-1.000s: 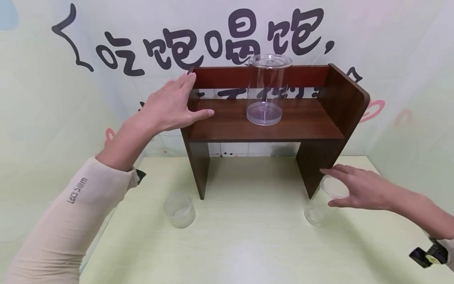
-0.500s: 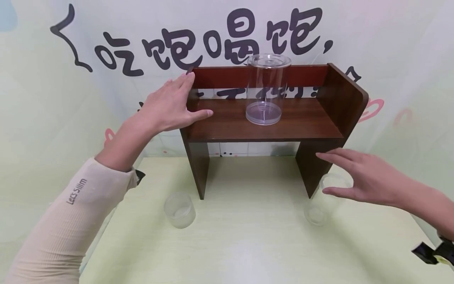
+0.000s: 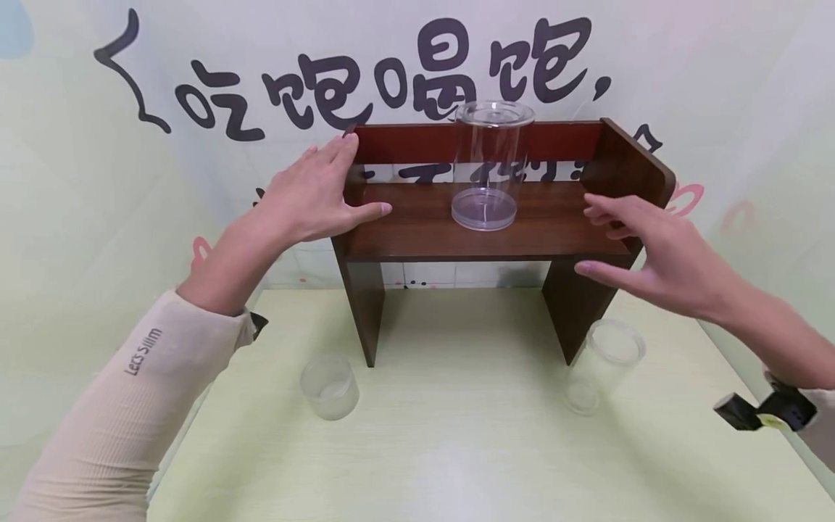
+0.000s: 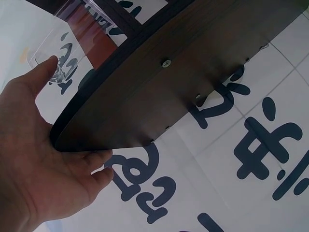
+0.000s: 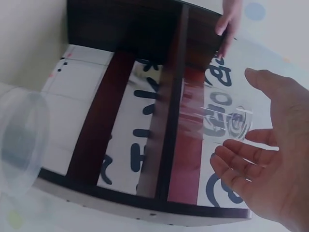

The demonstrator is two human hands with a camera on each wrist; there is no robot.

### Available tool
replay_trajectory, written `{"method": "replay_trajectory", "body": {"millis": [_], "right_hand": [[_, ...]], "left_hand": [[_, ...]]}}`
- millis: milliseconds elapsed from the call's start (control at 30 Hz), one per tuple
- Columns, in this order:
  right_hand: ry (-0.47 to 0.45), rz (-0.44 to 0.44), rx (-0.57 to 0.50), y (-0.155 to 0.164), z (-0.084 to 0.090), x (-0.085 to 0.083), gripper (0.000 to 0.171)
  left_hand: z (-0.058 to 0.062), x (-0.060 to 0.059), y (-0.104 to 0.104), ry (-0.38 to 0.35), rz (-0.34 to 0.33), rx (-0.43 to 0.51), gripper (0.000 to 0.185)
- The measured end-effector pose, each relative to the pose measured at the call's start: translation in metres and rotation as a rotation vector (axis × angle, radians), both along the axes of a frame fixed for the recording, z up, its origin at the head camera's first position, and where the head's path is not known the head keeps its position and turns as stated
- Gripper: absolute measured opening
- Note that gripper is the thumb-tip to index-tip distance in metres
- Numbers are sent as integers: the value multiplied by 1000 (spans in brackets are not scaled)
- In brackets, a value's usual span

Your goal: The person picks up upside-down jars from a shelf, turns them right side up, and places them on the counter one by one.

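A dark brown wooden desk shelf stands on the table, with a tall clear lidded jar upright on its board. My left hand rests at the upper front of the left side panel, fingers extended and thumb spread over the inner side. In the left wrist view the panel's rounded edge lies against the palm. My right hand hangs in front of the shelf's right end, thumb and fingers apart, holding nothing. In the right wrist view its fingers point towards the jar on the shelf.
A short translucent container stands on the pale table at front left. Another clear jar stands by the shelf's right leg, below my right hand. Behind the shelf hangs a printed wall cloth with large black characters.
My right hand has risen from beside the clear jar at the table's right to the height of the shelf board. The left hand and all the containers have stayed put.
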State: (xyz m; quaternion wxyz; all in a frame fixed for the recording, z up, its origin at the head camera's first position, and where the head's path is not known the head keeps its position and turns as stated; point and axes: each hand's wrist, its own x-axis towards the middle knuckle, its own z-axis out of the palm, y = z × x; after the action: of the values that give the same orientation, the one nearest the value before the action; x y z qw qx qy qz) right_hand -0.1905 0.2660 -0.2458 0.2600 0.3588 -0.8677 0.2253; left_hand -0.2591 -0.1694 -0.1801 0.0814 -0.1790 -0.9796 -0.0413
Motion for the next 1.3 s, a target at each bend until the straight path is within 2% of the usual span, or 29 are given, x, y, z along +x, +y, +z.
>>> {"method": "replay_trajectory", "body": {"millis": [267,733,967,1300], "right_hand": [[-145,-88,-102,-20,15,-13,91],[-275,-171,-238,-47,28,-49,85],[-306,-189,-291,-61,33,-64,88],[-341,-189,-439,-85,41,-85,90]], "left_hand": [[-1,0,0,3,0,3,114],[0,0,1,7,-5,2,113],[-1,0,0,5,0,7,114],[-2,0,0,6,-2,11,114]]}}
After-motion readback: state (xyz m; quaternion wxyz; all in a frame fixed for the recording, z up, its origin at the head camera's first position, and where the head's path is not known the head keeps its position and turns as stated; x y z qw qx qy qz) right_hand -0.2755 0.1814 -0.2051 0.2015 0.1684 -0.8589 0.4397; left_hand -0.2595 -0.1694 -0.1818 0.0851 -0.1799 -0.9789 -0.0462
